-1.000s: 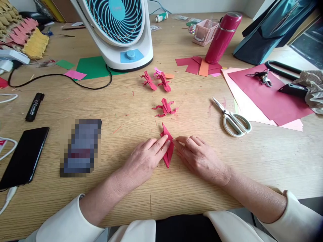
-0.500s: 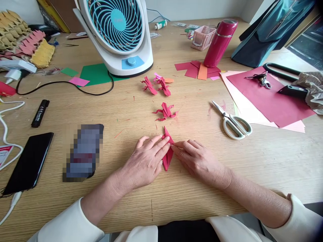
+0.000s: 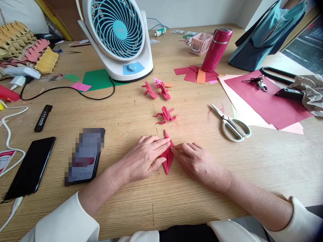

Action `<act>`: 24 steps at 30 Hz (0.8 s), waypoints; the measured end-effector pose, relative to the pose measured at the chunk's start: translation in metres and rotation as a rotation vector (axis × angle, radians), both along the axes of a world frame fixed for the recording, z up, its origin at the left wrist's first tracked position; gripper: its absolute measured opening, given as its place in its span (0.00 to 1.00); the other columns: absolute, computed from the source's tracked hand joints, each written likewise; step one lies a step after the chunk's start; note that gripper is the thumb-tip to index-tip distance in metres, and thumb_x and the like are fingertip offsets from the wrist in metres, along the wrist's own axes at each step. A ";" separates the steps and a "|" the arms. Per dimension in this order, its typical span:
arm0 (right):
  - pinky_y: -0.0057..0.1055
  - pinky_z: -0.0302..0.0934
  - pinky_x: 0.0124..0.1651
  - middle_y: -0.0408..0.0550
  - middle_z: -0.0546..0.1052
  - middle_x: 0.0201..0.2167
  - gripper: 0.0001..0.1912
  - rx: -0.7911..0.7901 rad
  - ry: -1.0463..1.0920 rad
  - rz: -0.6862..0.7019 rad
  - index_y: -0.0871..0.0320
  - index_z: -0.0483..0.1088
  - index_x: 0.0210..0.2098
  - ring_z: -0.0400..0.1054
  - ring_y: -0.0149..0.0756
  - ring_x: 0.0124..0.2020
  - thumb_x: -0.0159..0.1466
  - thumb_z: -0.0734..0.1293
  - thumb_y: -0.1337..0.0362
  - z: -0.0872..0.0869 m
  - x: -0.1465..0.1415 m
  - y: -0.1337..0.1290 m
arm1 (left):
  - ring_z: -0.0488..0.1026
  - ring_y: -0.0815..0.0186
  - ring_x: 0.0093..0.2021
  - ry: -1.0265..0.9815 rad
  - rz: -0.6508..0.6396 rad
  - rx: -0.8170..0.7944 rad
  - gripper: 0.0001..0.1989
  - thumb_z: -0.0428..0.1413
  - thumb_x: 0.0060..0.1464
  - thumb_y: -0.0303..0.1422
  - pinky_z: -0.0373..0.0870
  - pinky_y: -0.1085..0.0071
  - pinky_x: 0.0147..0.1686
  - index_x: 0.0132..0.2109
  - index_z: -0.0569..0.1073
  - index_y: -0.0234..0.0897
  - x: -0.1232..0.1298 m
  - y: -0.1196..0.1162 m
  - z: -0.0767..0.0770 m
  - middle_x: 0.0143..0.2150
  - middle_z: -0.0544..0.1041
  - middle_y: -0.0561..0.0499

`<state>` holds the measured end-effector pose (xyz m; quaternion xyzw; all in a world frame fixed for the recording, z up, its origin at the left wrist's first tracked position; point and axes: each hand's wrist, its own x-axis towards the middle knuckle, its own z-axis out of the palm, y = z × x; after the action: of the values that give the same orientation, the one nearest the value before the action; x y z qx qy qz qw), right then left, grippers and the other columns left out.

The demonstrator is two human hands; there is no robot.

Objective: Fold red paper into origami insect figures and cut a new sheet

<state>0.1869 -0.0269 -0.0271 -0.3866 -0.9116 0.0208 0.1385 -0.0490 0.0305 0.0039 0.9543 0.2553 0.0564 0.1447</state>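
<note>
A narrow diamond of folded red paper [image 3: 167, 161] lies on the table in front of me, one point facing away. My left hand [image 3: 146, 154] lies across its left side, fingers stretched out over the upper part and thumb on the lower part. From the right, my right hand [image 3: 194, 158] pinches the paper's edge between thumb and index finger, the other fingers curled. Just beyond sits a red origami frog [image 3: 166, 115] with thin, bent legs. Farther back are two more folded red figures, one on the left [image 3: 149, 90] and one on the right [image 3: 164, 90].
Scissors [image 3: 232, 124] lie at right, near large red sheets [image 3: 267, 101] with keys [image 3: 259, 82]. A fan [image 3: 131, 69], red flask [image 3: 217, 50] and pink basket [image 3: 200, 43] stand behind. At left are a marker [image 3: 43, 118], black phone [image 3: 30, 168] and blurred phone [image 3: 85, 158].
My left thumb has moved out from the side onto the lower part of the folded paper. My right hand keeps its pinch, and the whole view has shifted slightly.
</note>
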 end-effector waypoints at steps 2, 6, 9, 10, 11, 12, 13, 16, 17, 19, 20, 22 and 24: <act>0.37 0.63 0.40 0.57 0.73 0.44 0.16 0.010 -0.005 0.002 0.66 0.69 0.54 0.67 0.39 0.39 0.71 0.57 0.71 0.000 0.000 0.000 | 0.65 0.54 0.58 -0.018 0.000 0.050 0.23 0.47 0.67 0.36 0.62 0.55 0.55 0.65 0.66 0.34 0.001 0.003 -0.005 0.65 0.70 0.42; 0.37 0.63 0.41 0.57 0.73 0.45 0.16 0.002 -0.021 0.003 0.66 0.69 0.54 0.67 0.38 0.40 0.72 0.56 0.71 0.000 0.001 0.000 | 0.67 0.54 0.56 -0.036 0.001 0.126 0.21 0.48 0.67 0.38 0.63 0.56 0.53 0.63 0.69 0.35 0.001 0.006 -0.013 0.63 0.72 0.43; 0.37 0.63 0.41 0.58 0.73 0.46 0.16 -0.008 -0.029 0.002 0.66 0.69 0.55 0.67 0.39 0.40 0.72 0.56 0.71 0.000 0.000 0.001 | 0.67 0.54 0.56 -0.013 0.003 0.171 0.21 0.49 0.67 0.38 0.62 0.55 0.52 0.62 0.69 0.36 0.001 0.006 -0.014 0.63 0.72 0.45; 0.37 0.63 0.41 0.58 0.73 0.46 0.16 -0.009 -0.031 0.003 0.66 0.69 0.55 0.67 0.39 0.40 0.72 0.56 0.71 0.000 0.000 0.001 | 0.67 0.54 0.56 -0.003 0.009 0.184 0.20 0.50 0.67 0.38 0.61 0.54 0.52 0.62 0.69 0.37 0.001 0.006 -0.014 0.63 0.72 0.45; 0.37 0.63 0.41 0.58 0.73 0.46 0.16 -0.008 -0.032 0.002 0.66 0.69 0.55 0.67 0.39 0.40 0.72 0.56 0.71 0.000 0.000 0.001 | 0.67 0.54 0.56 0.006 0.016 0.193 0.20 0.50 0.67 0.37 0.61 0.54 0.52 0.62 0.69 0.37 0.001 0.006 -0.013 0.63 0.72 0.45; 0.37 0.62 0.41 0.58 0.73 0.45 0.16 -0.006 -0.034 0.002 0.67 0.69 0.54 0.67 0.39 0.40 0.72 0.56 0.71 0.000 0.000 0.001 | 0.67 0.54 0.56 0.015 0.024 0.199 0.20 0.51 0.66 0.37 0.60 0.54 0.52 0.62 0.69 0.38 0.002 0.005 -0.013 0.64 0.72 0.45; 0.37 0.62 0.41 0.57 0.73 0.45 0.16 -0.003 -0.035 0.002 0.67 0.70 0.54 0.67 0.39 0.39 0.72 0.56 0.71 0.000 -0.001 0.001 | 0.67 0.54 0.56 0.023 0.032 0.205 0.21 0.52 0.66 0.37 0.60 0.54 0.52 0.63 0.69 0.38 0.002 0.005 -0.013 0.64 0.71 0.45; 0.37 0.62 0.41 0.57 0.73 0.45 0.16 0.002 -0.042 0.002 0.67 0.70 0.53 0.68 0.39 0.39 0.72 0.56 0.71 0.000 -0.001 0.001 | 0.67 0.55 0.55 0.040 0.046 0.221 0.22 0.53 0.65 0.38 0.59 0.53 0.53 0.63 0.68 0.38 0.004 0.006 -0.015 0.64 0.71 0.44; 0.37 0.62 0.41 0.57 0.73 0.45 0.15 0.002 -0.043 0.001 0.67 0.70 0.53 0.68 0.39 0.40 0.72 0.56 0.71 0.001 -0.001 0.001 | 0.67 0.54 0.55 0.042 0.051 0.231 0.22 0.53 0.65 0.39 0.59 0.53 0.53 0.63 0.68 0.38 0.004 0.006 -0.016 0.64 0.71 0.44; 0.37 0.62 0.40 0.57 0.73 0.45 0.15 0.003 -0.040 0.003 0.67 0.70 0.53 0.68 0.39 0.40 0.72 0.57 0.71 0.000 0.000 0.001 | 0.67 0.54 0.55 0.041 0.060 0.257 0.22 0.52 0.66 0.39 0.59 0.53 0.53 0.63 0.68 0.38 0.004 0.007 -0.017 0.64 0.71 0.45; 0.37 0.62 0.40 0.57 0.73 0.45 0.15 0.004 -0.037 0.003 0.67 0.69 0.54 0.68 0.38 0.39 0.72 0.57 0.71 0.000 0.000 0.000 | 0.67 0.54 0.54 0.040 0.064 0.268 0.21 0.52 0.66 0.39 0.59 0.53 0.52 0.63 0.69 0.39 0.004 0.008 -0.018 0.64 0.71 0.45; 0.36 0.61 0.39 0.56 0.73 0.44 0.15 0.008 -0.029 0.003 0.67 0.69 0.54 0.67 0.38 0.39 0.72 0.57 0.71 0.000 0.000 0.000 | 0.67 0.53 0.54 0.040 0.072 0.282 0.20 0.51 0.66 0.39 0.60 0.53 0.52 0.62 0.70 0.39 0.005 0.009 -0.019 0.65 0.70 0.46; 0.36 0.61 0.39 0.56 0.73 0.44 0.16 0.013 -0.025 0.001 0.67 0.69 0.54 0.67 0.38 0.38 0.72 0.57 0.71 -0.001 0.000 0.000 | 0.67 0.53 0.54 0.046 0.082 0.282 0.20 0.50 0.66 0.40 0.60 0.53 0.51 0.62 0.70 0.40 0.005 0.009 -0.019 0.65 0.70 0.46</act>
<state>0.1868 -0.0267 -0.0283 -0.3853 -0.9136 0.0100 0.1298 -0.0435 0.0391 -0.0152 0.9550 0.2868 0.0757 0.0012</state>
